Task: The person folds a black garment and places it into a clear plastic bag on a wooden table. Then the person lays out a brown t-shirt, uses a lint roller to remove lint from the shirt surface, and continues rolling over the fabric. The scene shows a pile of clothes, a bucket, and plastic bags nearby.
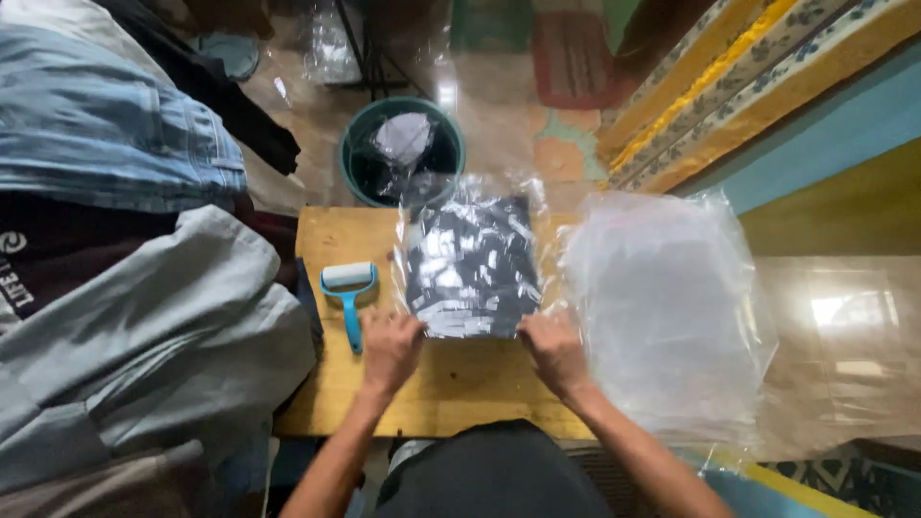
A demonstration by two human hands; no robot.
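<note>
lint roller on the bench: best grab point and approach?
Probably the blue handle of the lint roller, from above. It lies flat on the wooden bench with the handle pointing toward the person and its end free. The white roller head at the far end looks like the working surface, so avoid it. The left hand is nearest, resting on the bagged dark garment.

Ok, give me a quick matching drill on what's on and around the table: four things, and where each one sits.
Things:
1. lint roller
2. bagged dark garment
3. stack of clear bags
4. green bucket

Places:
A. on the floor beyond the table's far edge
B. right side of the table
C. under both hands, left hand and right hand
D. left of the left hand

Pairs: 1-D, 2-C, 3-B, 4-A
</note>
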